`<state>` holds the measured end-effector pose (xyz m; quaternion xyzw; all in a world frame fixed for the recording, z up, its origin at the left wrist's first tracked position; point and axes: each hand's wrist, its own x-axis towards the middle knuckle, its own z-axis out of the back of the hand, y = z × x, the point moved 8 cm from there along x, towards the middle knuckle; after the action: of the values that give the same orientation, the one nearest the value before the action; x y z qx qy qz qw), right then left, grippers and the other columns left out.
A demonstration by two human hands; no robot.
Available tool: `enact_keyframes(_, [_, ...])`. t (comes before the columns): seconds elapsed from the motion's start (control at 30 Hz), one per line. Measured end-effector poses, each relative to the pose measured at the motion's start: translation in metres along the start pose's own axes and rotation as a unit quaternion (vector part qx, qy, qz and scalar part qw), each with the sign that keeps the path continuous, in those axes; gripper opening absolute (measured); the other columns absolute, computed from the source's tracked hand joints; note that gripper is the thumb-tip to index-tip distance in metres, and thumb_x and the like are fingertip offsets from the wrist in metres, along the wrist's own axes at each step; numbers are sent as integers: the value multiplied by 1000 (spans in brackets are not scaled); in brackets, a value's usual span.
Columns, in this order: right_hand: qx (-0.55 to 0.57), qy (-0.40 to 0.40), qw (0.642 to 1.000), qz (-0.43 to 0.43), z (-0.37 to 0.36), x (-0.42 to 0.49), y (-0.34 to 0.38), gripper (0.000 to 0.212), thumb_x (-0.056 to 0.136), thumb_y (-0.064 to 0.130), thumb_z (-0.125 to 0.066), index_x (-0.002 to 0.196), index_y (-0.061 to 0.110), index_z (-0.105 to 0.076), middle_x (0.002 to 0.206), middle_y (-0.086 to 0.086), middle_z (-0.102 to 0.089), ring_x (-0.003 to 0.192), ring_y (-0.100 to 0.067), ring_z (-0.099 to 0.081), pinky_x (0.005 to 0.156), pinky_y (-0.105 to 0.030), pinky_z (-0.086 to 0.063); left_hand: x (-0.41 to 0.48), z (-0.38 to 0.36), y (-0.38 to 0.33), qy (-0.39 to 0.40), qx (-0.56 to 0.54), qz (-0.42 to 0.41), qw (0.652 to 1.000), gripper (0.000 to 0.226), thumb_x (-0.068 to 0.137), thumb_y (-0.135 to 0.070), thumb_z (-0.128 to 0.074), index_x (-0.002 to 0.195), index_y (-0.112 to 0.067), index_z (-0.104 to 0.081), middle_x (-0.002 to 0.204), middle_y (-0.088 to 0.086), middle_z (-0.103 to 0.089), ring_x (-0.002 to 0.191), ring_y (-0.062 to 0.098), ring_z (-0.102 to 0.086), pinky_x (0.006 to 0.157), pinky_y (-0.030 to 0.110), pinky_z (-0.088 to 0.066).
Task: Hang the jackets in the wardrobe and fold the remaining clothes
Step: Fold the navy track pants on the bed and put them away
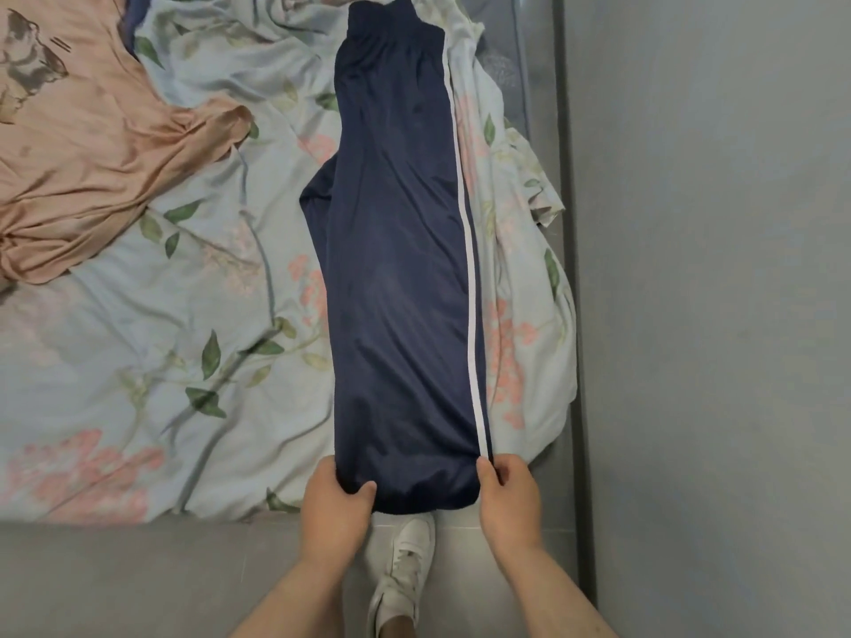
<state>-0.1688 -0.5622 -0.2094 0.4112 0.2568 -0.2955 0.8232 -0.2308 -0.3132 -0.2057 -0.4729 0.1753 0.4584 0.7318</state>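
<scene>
1. Floral sheet (138, 361) over the bed, pale blue with pink blossoms and green leaves, pretty rumpled, bunched up along the right edge.
2. Grey bed frame (115, 582) across the bottom and up the right side, plain grey wall (714, 269) just beyond, pale floor tile down between the arms.
3. One pair of navy track pants (400, 269), legs stacked on each other, laid lengthwise on the sheet near the right edge. White stripe down the right side, waistband at the far end, cuffs at the near edge and hanging slightly past it.
4. One peach shirt (92, 154), crumpled, upper left, well apart from the pants. Sliver of something blue peeking out behind it, can't tell what.
5. Two hands, both on the cuff end. Left hand (334, 508) pinching the left corner, thumb on top, fingers tucked underneath. Right hand (509, 495) pinching the right corner right at the stripe, fingers curled.
6. One white sneaker (405, 573) on the floor.
</scene>
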Motion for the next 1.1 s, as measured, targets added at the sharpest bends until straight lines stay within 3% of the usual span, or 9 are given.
enact_keyframes(0.2, [-42,5,999,-1,-13,-3,3,47,80,22,-74,121,14,-55,118,-2,-54,110,-22,-55,100,-43,-49,3,-15,15,31,-54,27,998,29,82,-8,-68,98,-25,-52,97,-5,-64,88,13,-64,71,29,-52])
enact_keyframes(0.33, [-18,30,999,-32,-11,-4,-1,13,88,23,-66,90,11,-61,92,-5,-65,87,-23,-62,85,-47,-55,4,-8,5,-24,-22,4,999,39,73,-8,-73,108,-13,-56,103,2,-60,93,22,-62,79,40,-56])
enact_keyframes(0.4, [-6,57,998,-28,-8,-2,-1,22,91,24,-62,79,5,-62,82,-7,-63,73,-19,-57,73,-39,-51,-1,-13,3,-15,-37,12,999,39,73,-9,-71,108,-18,-57,104,0,-61,93,20,-63,78,38,-56])
enact_keyframes(0.5, [57,98,993,-30,0,-6,5,28,96,21,-55,93,-6,-60,82,-10,-60,73,-21,-55,70,-34,-47,-6,-35,11,96,-135,72,984,26,83,-8,-64,102,-26,-60,98,-1,-70,85,16,-67,67,29,-54])
enact_keyframes(0.57, [82,116,989,-35,6,-8,8,24,99,22,-51,100,4,-66,92,-12,-68,86,-28,-64,83,-39,-54,-11,-44,14,170,-167,115,964,20,89,-11,-63,106,-20,-66,92,2,-75,81,19,-70,63,27,-54])
enact_keyframes(0.67, [146,165,973,-71,5,-14,8,24,103,24,-47,108,20,-70,105,0,-75,102,-22,-69,96,-46,-54,-14,-45,11,216,-164,119,955,20,88,-12,-66,108,-17,-69,98,7,-76,90,23,-72,78,33,-56])
enact_keyframes(0.87, [329,231,887,-229,-4,-23,4,31,103,34,-49,122,14,-64,115,-8,-73,103,-28,-71,79,-43,-59,-31,-52,0,307,-296,165,889,30,91,-7,-62,121,-11,-62,112,11,-73,102,29,-71,80,39,-57])
enact_keyframes(0.97, [309,295,879,-214,-7,-28,12,31,96,30,-61,123,15,-64,121,-11,-70,110,-32,-68,90,-50,-57,-35,-51,-8,325,-308,171,878,30,91,-5,-63,121,-6,-62,110,13,-73,99,27,-72,70,31,-58])
enact_keyframes(1.1, [208,317,917,-123,-3,-30,27,35,92,15,-66,127,13,-60,118,-5,-72,109,-24,-69,94,-38,-55,-36,-42,-12,317,-302,161,885,26,95,-9,-60,121,-3,-63,111,14,-73,101,29,-71,76,34,-58])
